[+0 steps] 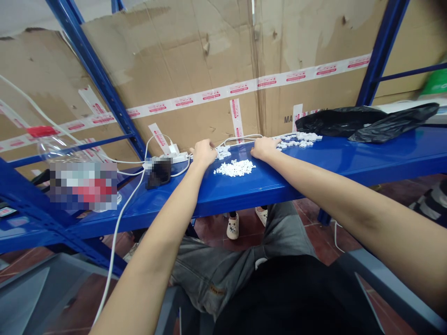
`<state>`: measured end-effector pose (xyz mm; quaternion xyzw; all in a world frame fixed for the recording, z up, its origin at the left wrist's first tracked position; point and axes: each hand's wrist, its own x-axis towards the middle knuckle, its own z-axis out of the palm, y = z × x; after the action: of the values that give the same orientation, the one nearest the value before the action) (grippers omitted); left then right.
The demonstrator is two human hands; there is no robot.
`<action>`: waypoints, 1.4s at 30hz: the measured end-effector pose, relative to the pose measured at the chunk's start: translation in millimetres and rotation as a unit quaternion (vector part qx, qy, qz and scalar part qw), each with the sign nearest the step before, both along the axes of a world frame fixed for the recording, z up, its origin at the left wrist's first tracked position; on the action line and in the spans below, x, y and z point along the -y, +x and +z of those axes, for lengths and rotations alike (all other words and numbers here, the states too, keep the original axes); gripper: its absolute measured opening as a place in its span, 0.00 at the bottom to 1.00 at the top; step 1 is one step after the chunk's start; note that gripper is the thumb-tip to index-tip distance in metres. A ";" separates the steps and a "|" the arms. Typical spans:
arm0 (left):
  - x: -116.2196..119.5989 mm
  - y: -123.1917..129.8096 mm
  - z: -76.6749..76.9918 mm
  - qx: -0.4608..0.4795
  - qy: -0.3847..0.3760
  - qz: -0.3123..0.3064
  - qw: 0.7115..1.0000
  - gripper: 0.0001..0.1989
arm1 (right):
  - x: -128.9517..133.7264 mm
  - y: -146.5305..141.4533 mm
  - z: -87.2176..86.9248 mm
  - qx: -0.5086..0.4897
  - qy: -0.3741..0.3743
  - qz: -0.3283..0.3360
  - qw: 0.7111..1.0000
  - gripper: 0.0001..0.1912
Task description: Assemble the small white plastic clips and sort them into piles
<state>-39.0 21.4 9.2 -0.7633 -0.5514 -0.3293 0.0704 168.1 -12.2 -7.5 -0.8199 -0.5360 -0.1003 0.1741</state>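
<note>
A pile of small white pieces (235,168) lies on the blue shelf (244,188) between my forearms. My left hand (204,152) is at the back of the shelf, beside a small group of white parts (222,152); its fingers are bent, and what they hold, if anything, is hidden. My right hand (264,147) rests to the right of the pile with its fingers curled, next to a longer spread of white parts (302,139). Whether it holds a part cannot be made out.
A black plastic bag (387,123) lies on the shelf at the right. At the left are a power strip (179,158) with white cables, a dark object (159,173) and a red-capped bottle (44,131). Cardboard (195,51) stands behind; blue uprights (101,74) frame it.
</note>
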 end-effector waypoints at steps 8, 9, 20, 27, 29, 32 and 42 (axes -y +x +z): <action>10.4 17.0 -5.7 -0.004 -0.073 -0.270 0.960 0.13 | 2.0 -2.8 0.5 0.052 0.003 -0.058 0.997 0.22; 12.6 19.5 -6.6 -0.013 -0.084 -0.288 0.954 0.15 | 1.7 -3.1 0.2 0.045 0.000 -0.060 0.997 0.23; 21.9 33.5 -12.7 -0.096 -0.075 -0.329 0.937 0.16 | 3.4 -3.9 0.5 0.033 0.018 0.014 0.999 0.21; 13.5 33.3 -15.8 -0.075 -0.063 -0.338 0.936 0.17 | 4.1 -8.6 1.9 0.034 0.026 0.039 0.998 0.20; 12.1 32.9 -16.0 -0.070 -0.058 -0.342 0.935 0.17 | 4.5 -8.9 2.2 0.032 0.024 0.043 0.998 0.20; 12.4 32.4 -15.0 -0.071 -0.054 -0.338 0.937 0.18 | 4.9 -8.3 2.7 0.029 0.022 0.051 0.998 0.22; 13.1 30.6 -12.1 -0.057 -0.045 -0.326 0.943 0.17 | 2.9 -15.7 5.3 -0.023 0.006 0.171 0.985 0.23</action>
<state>-8.4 8.2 -2.9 -0.9211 -0.2813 -0.2655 -0.0440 152.4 -15.1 -2.2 -0.7171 -0.6637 -0.0533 0.2060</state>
